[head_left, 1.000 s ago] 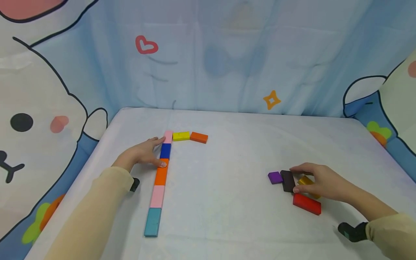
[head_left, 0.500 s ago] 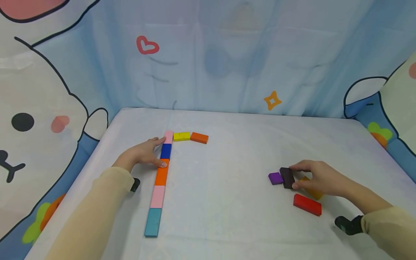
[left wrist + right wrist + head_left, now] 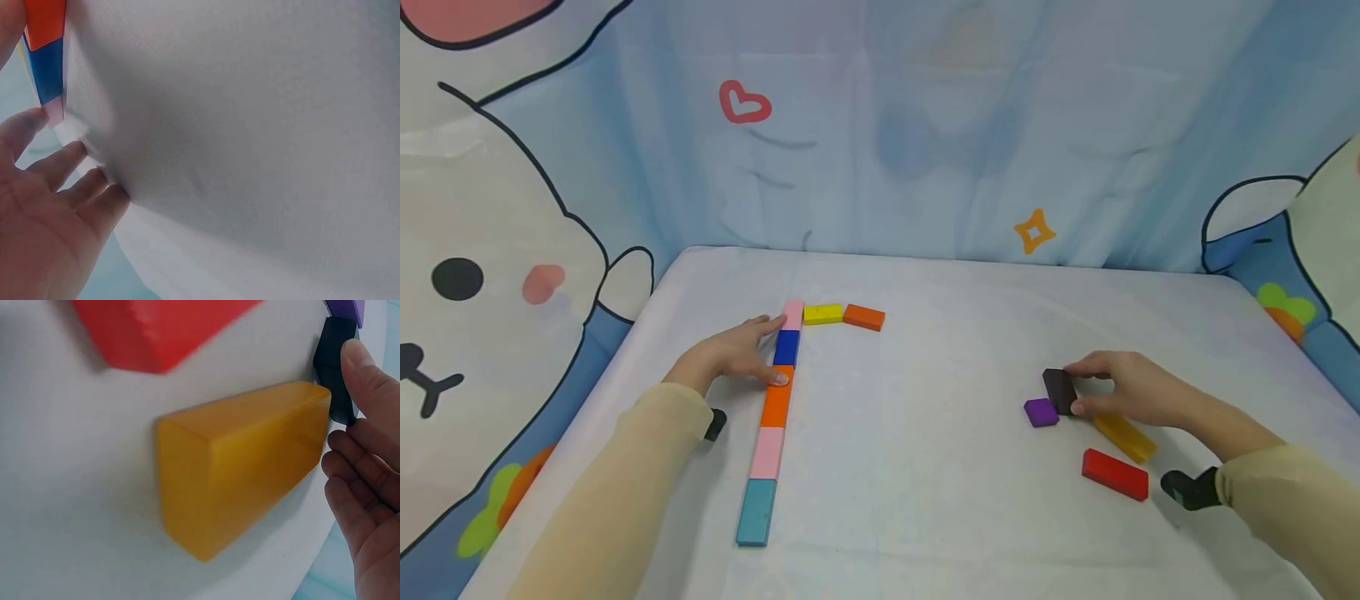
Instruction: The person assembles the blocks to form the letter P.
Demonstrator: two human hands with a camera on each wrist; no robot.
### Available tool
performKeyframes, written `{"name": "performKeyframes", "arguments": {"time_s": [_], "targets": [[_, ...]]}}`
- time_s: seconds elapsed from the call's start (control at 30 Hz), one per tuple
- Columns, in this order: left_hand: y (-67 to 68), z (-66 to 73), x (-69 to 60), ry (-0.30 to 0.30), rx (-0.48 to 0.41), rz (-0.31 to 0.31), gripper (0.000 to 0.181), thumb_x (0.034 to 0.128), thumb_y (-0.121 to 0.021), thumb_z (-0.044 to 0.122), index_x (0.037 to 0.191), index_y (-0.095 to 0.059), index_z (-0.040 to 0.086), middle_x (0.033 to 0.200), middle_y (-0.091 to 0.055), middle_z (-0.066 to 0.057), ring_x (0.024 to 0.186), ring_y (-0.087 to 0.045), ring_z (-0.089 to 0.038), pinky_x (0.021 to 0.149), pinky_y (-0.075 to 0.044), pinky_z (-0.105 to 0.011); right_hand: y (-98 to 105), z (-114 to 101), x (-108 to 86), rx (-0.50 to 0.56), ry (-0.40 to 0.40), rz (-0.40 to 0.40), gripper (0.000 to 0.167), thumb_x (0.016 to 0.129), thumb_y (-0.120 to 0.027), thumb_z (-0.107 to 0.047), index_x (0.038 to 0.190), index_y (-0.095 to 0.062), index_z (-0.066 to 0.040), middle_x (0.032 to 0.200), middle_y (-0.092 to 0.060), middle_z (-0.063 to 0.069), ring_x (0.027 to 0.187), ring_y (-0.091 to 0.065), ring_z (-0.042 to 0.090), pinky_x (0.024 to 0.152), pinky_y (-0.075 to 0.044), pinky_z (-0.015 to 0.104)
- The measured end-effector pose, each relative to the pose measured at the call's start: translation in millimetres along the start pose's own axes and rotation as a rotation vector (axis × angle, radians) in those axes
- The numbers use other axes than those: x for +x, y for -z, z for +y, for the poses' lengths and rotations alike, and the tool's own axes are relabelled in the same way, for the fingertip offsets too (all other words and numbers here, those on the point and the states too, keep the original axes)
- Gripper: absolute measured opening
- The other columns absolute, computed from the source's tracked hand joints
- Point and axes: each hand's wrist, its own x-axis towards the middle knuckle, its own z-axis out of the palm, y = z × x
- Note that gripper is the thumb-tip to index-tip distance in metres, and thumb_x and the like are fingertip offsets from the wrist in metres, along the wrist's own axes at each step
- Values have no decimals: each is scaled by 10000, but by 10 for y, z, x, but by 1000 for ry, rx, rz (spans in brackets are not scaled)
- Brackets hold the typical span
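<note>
A line of blocks runs along the left of the table: a teal block, a pink block, an orange block, a blue block and a smaller pink block. My left hand rests against this line, thumb on the orange block and index fingertip at the smaller pink one, fingers spread. On the right, my right hand pinches a black block between thumb and index finger. A purple block lies beside the black one. Under the hand sits a yellow-gold block.
A yellow block and a small orange block extend rightward from the line's far end. Nearer me than the right hand lies a red block. A printed curtain hangs behind the white tabletop.
My right hand has moved the black block away from me, off the red block and past the purple one. More of the yellow-gold block shows. The left hand stays in place.
</note>
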Motion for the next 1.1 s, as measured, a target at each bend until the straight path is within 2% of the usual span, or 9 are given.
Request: {"name": "performKeyframes", "arguments": {"time_s": [0.27, 0.6, 1.1], "targets": [[2, -9, 1, -6, 12, 3, 1019, 885, -779, 355, 1657, -123, 247, 1734, -43, -156, 1589, -70, -422, 1225, -198, -693, 34, -16, 156, -21, 18, 2, 631, 853, -831, -293, 1334, -625, 60, 1264, -654, 287, 1172, -597, 488, 933, -582, 566], [4, 1, 6, 5, 14, -4, 1013, 892, -774, 354, 1657, -117, 255, 1734, -42, -154, 1589, -74, -423, 1227, -194, -691, 66, -128, 398, -39, 31, -7, 630, 857, -830, -306, 1328, -634, 63, 1275, -661, 281, 1197, -590, 482, 980, -545, 594], [2, 18, 10, 28, 11, -2, 1016, 891, -777, 365, 1656, -115, 270, 1736, -45, -143, 1589, -83, -420, 1226, -203, -689, 62, -480, 772, -35, 99, -28, 597, 877, -813, -279, 1336, -634, 58, 1315, -650, 281, 1257, -571, 487, 1051, -485, 615]]}}
